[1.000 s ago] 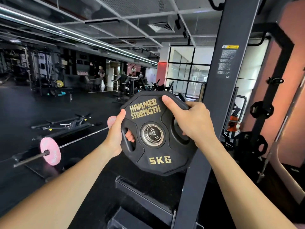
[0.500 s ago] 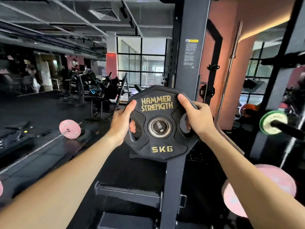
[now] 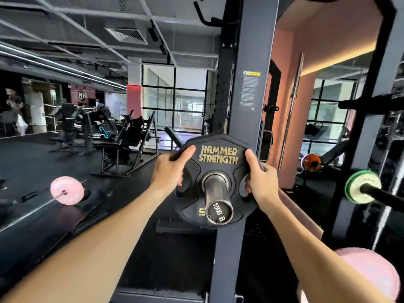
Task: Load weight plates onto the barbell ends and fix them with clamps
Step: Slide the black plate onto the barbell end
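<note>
A black plate [image 3: 218, 154] lettered HAMMER STRENGTH in gold sits on the steel barbell sleeve [image 3: 217, 200], whose end cap reads 1500 B and sticks out toward me through the plate's hole. My left hand [image 3: 169, 173] grips the plate's left edge, thumb on its face. On the right edge my right hand [image 3: 261, 184] holds it with fingers through a grip slot. No clamp is in view.
A dark rack upright [image 3: 244, 106] stands right behind the plate. To the right another bar carries a green plate [image 3: 361, 186]. A pink plate [image 3: 66, 190] on a floor barbell lies at the left, another pink plate [image 3: 376, 272] at the lower right. Gym machines fill the back left.
The plate has slid further along the sleeve away from me, so the sleeve end now sticks out in front of it. Both hands went with it; the view turned slightly right.
</note>
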